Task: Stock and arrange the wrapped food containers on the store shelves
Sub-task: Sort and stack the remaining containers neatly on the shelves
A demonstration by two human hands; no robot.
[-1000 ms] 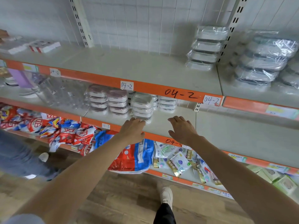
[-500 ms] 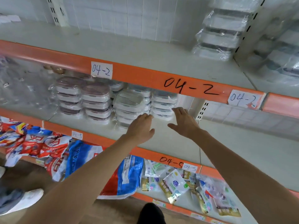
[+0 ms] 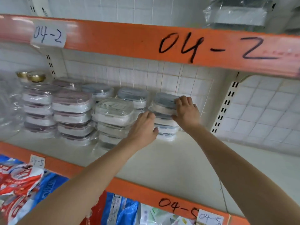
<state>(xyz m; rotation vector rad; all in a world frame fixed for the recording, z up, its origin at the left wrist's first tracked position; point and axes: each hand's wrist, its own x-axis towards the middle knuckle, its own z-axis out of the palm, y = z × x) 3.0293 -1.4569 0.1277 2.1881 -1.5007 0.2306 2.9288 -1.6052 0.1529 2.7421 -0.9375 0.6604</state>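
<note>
Stacks of plastic-wrapped food containers stand on the middle shelf (image 3: 170, 161). The rightmost stack (image 3: 164, 109) has blue-grey lids. My right hand (image 3: 186, 111) grips its top container from the right, fingers curled over the lid. On the stack's left side, my left hand (image 3: 143, 127) holds the wrapped stack with the thumb toward its front. Just left stands a stack with clear ribbed lids (image 3: 113, 114), and behind it more blue-lidded containers (image 3: 132, 95). Pink-lidded stacks (image 3: 71, 114) stand further left.
The orange edge of the upper shelf (image 3: 129, 41), marked 04-2, hangs close above. More wrapped containers (image 3: 237, 13) sit on that shelf at right. Gold-lidded jars (image 3: 34, 77) stand at the back left. Bagged goods (image 3: 24, 184) fill the shelf below.
Both hands have reached deeper into the middle shelf and taken hold of the rightmost stack. The camera has moved closer and lower.
</note>
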